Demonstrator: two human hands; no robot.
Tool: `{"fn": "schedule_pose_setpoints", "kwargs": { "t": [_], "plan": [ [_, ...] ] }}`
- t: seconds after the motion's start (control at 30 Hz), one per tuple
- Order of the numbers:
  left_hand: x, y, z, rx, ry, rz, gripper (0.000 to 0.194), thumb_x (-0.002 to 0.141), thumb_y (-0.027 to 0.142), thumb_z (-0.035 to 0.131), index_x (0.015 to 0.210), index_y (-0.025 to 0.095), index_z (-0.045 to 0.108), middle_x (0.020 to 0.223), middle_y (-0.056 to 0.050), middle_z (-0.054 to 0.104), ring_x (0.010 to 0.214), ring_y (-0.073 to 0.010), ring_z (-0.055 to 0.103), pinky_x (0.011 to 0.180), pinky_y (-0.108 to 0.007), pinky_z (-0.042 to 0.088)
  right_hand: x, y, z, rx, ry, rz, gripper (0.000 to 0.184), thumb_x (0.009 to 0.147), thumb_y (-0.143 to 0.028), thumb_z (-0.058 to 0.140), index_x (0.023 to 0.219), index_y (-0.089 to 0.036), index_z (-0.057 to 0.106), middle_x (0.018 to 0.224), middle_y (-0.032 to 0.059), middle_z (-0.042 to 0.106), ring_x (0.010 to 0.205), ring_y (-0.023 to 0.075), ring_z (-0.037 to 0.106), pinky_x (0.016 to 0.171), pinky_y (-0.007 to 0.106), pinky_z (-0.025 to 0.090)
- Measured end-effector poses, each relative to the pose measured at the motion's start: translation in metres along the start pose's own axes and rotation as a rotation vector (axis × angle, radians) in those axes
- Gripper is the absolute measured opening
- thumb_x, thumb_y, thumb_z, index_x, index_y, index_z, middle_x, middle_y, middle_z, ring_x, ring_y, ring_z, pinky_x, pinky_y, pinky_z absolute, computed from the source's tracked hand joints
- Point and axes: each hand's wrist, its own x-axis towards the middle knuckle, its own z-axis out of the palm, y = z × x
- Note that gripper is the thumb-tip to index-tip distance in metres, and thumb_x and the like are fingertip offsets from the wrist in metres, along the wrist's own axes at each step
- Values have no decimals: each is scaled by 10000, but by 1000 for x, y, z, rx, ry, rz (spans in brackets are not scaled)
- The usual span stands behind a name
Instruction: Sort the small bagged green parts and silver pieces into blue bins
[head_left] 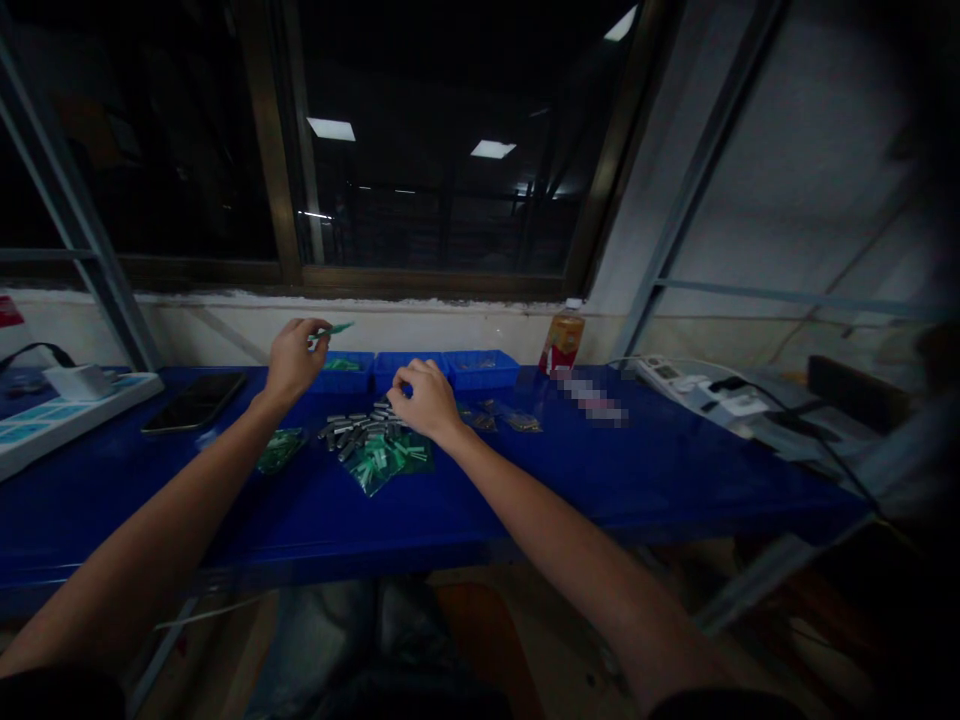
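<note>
My left hand is raised over the left blue bin, pinching a thin green piece by one end. My right hand is in front of the middle blue bin, beside a pile of small grey metallic cylinders. Its thumb and forefinger are pressed together; anything between them is hidden or too small to name. Below the cylinders lies a clear plastic bag with small green pieces on it or in it. Another bag of green pieces lies under my left forearm.
A right blue bin holds small parts, with little bags in front. A bottle stands by the wall. A phone and a power strip lie left; another power strip and cables lie right on the blue table.
</note>
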Motion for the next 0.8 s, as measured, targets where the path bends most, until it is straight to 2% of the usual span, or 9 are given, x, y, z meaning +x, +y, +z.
{"fn": "schedule_pose_setpoints", "kwargs": {
  "t": [0.07,0.13,0.23,0.33,0.47,0.6,0.7,0.8],
  "plan": [
    [-3,-8,6,81,-115,63,304,760,240,500,1032,137,585,996,-108,564,972,-235,527,875,-356,415,3,7,0,-1,45,52,123,719,-205,481,600,-187,503,674,9,519,709,156,451,684,267,348],
    [-9,-9,7,114,-174,87,339,753,251,501,1060,133,579,1033,-117,562,1026,-250,506,927,-372,378,6,18,-1,-11,99,121,137,727,-204,452,597,-183,490,665,9,521,699,148,461,676,258,345],
    [-20,-2,0,44,-249,12,320,775,270,450,1030,130,585,974,-99,608,932,-220,561,851,-331,431,10,38,-4,-38,95,227,166,735,-226,436,589,-182,501,661,13,542,688,146,488,656,250,349],
    [-26,7,-2,-41,-389,-24,303,785,289,425,983,137,597,895,-79,646,825,-192,598,755,-290,459,11,58,-5,-39,-77,345,161,738,-264,451,640,-194,558,671,8,589,682,151,533,624,245,363],
    [-31,12,10,-63,-561,83,304,789,305,414,960,148,611,921,-78,655,817,-193,601,747,-294,451,9,77,-5,-102,-349,431,178,731,-329,499,813,-224,617,852,32,650,810,189,581,661,261,394],
    [-36,11,19,-59,-663,148,316,788,305,399,965,162,618,944,-68,654,850,-201,594,773,-310,445,7,81,-8,-146,-631,450,400,683,-436,581,1031,-240,573,1069,61,615,940,219,573,719,276,420],
    [-36,11,20,-49,-681,148,327,782,295,393,973,157,619,958,-74,652,865,-207,591,778,-314,442,6,77,-10,-165,-732,460,549,652,-435,622,1151,-246,494,1159,74,567,1000,229,553,758,284,424],
    [-37,11,20,-33,-710,144,329,767,282,399,974,155,620,950,-72,653,853,-208,594,767,-312,440,5,70,-11,-199,-740,499,624,634,-441,639,1195,-250,444,1186,89,539,1044,252,524,785,319,422]
  ]
}}
